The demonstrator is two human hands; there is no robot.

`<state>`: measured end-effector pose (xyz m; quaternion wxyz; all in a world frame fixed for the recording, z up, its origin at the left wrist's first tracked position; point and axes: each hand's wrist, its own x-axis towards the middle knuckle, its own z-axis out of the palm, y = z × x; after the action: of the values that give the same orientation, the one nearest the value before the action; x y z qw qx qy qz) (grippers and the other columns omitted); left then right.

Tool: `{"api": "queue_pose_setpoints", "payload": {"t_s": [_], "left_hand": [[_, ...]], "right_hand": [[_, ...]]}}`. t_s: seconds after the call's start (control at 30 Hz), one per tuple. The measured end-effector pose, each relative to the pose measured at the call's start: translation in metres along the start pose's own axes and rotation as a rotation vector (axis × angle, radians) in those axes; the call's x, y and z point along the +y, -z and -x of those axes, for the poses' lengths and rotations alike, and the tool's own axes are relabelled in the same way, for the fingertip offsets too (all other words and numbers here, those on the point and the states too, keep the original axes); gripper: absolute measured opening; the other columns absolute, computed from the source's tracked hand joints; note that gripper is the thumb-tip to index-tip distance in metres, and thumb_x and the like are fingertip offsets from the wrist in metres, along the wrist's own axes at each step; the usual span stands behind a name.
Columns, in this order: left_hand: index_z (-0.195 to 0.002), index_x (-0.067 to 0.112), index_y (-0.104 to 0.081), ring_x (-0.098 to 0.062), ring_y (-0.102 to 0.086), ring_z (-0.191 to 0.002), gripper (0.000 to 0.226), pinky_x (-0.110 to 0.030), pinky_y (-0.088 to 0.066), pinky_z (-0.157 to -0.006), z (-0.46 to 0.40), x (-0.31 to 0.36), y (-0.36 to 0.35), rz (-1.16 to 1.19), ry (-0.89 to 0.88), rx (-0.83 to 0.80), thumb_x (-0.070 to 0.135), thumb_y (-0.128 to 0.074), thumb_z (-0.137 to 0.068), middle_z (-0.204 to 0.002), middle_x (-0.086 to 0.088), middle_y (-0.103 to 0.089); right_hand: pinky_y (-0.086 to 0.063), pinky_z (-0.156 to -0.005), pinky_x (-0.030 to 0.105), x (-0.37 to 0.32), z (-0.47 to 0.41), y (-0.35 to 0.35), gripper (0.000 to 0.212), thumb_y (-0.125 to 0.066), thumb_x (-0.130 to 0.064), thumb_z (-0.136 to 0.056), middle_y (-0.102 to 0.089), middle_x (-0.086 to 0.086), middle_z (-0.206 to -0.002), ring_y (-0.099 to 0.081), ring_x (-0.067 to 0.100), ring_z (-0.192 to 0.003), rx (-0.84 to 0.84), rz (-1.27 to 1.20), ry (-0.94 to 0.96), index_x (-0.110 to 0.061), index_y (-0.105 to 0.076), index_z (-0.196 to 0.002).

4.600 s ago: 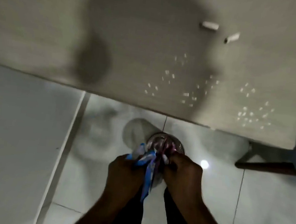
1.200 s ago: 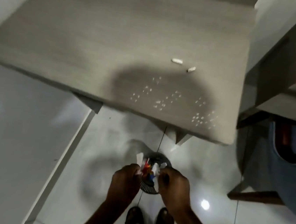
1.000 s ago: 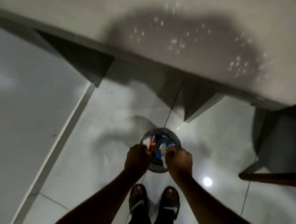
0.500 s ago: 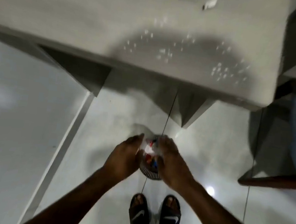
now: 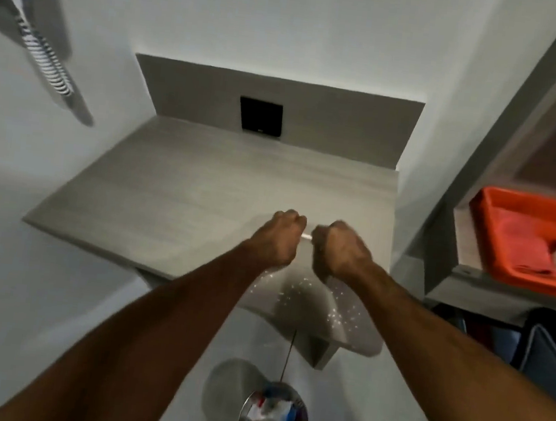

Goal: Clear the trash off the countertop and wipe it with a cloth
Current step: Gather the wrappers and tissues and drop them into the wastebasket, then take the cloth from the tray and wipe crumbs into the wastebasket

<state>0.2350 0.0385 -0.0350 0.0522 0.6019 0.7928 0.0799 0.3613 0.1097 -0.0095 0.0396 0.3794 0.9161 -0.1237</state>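
Both of my arms reach over the grey wood-grain countertop (image 5: 175,196). My left hand (image 5: 278,239) is curled, with its fingertips pinched on one end of a small white scrap (image 5: 307,236). My right hand (image 5: 339,251) is a closed fist just right of that scrap; whatever is under it is hidden. Several white crumbs (image 5: 337,314) lie scattered near the counter's front right edge. On the floor below stands a round metal trash bin (image 5: 273,419) holding colourful wrappers.
A black wall plate (image 5: 260,116) sits in the backsplash. At the right, a shelf unit holds an orange tray (image 5: 521,236), with a dark chair (image 5: 549,362) below it. A striped cloth (image 5: 47,59) hangs at the upper left. White walls close in both sides.
My hands left the wrappers in the floor bin and rose to the countertop, closing around the two white scraps. The view tilted up from the floor to the counter and wall.
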Motion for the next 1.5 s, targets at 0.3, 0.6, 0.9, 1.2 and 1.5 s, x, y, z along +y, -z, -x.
{"api": "queue_pose_setpoints", "payload": {"t_s": [0.3, 0.6, 0.9, 1.2, 1.5], "left_hand": [[-0.101, 0.006, -0.068, -0.028, -0.059, -0.098, 0.022, -0.035, -0.05, -0.08, 0.004, 0.013, -0.018, 0.031, 0.072, 0.151, 0.002, -0.048, -0.093, -0.104, -0.014, -0.065], [-0.106, 0.006, -0.07, -0.016, -0.064, -0.094, 0.016, -0.016, -0.051, -0.088, 0.198, 0.048, -0.128, 0.365, 0.145, 0.641, 0.01, -0.061, -0.093, -0.101, -0.009, -0.068], [-0.086, -0.001, -0.071, -0.036, -0.065, -0.077, 0.017, -0.035, -0.05, -0.064, 0.284, 0.044, -0.349, 0.459, 0.617, -0.104, 0.009, -0.058, -0.089, -0.083, -0.022, -0.068], [-0.141, 0.003, -0.045, -0.036, -0.053, -0.119, 0.053, -0.043, -0.047, -0.099, 0.265, 0.031, -0.352, 0.275, 0.46, -0.21, 0.02, -0.054, -0.091, -0.135, -0.018, -0.056], [-0.148, 0.001, -0.033, -0.031, -0.038, -0.142, 0.06, -0.045, -0.033, -0.118, 0.214, 0.024, -0.088, 0.129, 0.116, 0.28, 0.032, -0.043, -0.097, -0.15, -0.02, -0.044]], "right_hand": [[-0.061, -0.071, 0.035, 0.014, -0.002, -0.028, 0.013, -0.069, -0.001, -0.076, -0.069, 0.008, -0.082, -0.065, 0.022, -0.071, 0.066, -0.187, -0.127, -0.012, -0.071, -0.084], [-0.041, -0.066, 0.007, -0.021, 0.157, -0.15, 0.008, -0.061, -0.013, -0.087, -0.061, -0.006, -0.082, -0.053, 0.001, -0.072, 0.57, -0.763, -0.046, -0.019, -0.067, -0.088], [-0.045, -0.065, 0.023, 0.019, 0.169, -0.385, 0.016, -0.06, -0.019, -0.086, -0.073, 0.011, -0.096, -0.069, 0.027, -0.086, -0.154, -0.565, -0.534, -0.012, -0.073, -0.093], [-0.051, -0.073, 0.023, 0.032, 0.183, -0.414, 0.028, -0.052, -0.016, -0.092, -0.066, 0.012, -0.117, -0.063, 0.025, -0.099, -0.21, -0.55, -0.438, -0.012, -0.055, -0.12], [-0.03, -0.116, 0.042, -0.007, 0.193, -0.149, 0.046, -0.046, -0.02, -0.098, -0.047, 0.02, -0.144, -0.039, 0.029, -0.139, 0.426, -0.452, 0.169, 0.004, -0.049, -0.137]]}}
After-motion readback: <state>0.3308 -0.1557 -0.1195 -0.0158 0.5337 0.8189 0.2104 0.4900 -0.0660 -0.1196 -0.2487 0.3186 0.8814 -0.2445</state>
